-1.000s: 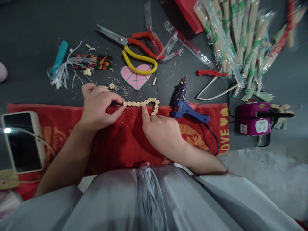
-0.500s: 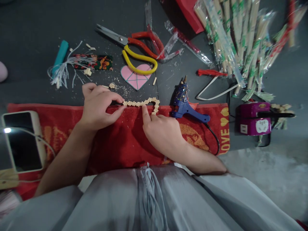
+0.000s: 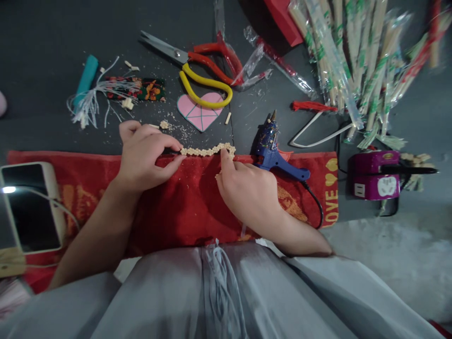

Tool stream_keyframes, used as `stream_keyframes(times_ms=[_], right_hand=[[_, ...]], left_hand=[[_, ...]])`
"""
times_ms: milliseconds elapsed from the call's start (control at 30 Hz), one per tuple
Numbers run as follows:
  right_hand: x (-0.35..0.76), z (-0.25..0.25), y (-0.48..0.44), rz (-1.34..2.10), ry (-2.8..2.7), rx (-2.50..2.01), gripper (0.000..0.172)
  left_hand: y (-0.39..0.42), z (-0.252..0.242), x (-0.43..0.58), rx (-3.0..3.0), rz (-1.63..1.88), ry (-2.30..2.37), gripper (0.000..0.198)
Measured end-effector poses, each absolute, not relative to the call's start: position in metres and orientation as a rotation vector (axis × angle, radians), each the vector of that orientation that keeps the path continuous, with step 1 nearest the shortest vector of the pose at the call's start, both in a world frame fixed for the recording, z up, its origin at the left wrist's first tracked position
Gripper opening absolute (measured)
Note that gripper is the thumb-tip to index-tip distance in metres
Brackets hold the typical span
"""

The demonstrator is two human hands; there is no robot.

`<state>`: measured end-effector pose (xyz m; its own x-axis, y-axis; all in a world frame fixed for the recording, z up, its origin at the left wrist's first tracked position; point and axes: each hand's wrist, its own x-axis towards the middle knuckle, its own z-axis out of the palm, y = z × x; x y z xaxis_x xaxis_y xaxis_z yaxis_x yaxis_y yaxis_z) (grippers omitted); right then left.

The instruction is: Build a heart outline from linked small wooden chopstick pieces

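A knobbly strip of small tan pieces (image 3: 201, 152) lies along the far edge of the red towel, bending round at its right end. My left hand (image 3: 146, 155) pinches the strip's left end between thumb and forefinger. Over the bend is my right hand (image 3: 249, 188), its forefinger stretched onto the strip and its other fingers curled under. Part of the strip goes out of sight beneath this hand, and a tan bit shows at its left side. Beyond the strip lies a pink paper heart (image 3: 201, 120), with scissors (image 3: 206, 99) partly across it.
A blue glue gun (image 3: 270, 150) rests just right of my right hand, its cord over the towel (image 3: 169, 212). Wrapped wooden sticks (image 3: 339, 52) fill the back right, near a purple power socket (image 3: 374, 174). At the left are a phone (image 3: 31, 207) and a white tassel (image 3: 88, 103).
My right hand has slid to the right along the strip, its forefinger now at the bend, covering more of it. The left hand keeps its pinch in the same place.
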<state>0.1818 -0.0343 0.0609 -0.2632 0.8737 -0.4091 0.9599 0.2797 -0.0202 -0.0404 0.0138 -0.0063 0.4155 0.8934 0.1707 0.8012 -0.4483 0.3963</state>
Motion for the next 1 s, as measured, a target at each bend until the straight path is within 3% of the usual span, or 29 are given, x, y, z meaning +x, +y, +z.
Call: stream_keyframes(times_ms=[833,1000], right_hand=[[0.1783,0.0581,-0.0323,-0.372,2.214,1.644,0.053],[0.1791,0.0582,-0.0327,-0.379,2.218,1.645,0.054]], left_hand=[[0.0141,-0.0116,-0.0431,2.453,0.584,1.429,0.022],[0.0131,-0.007,-0.0426,2.454,0.542,1.452,0.014]])
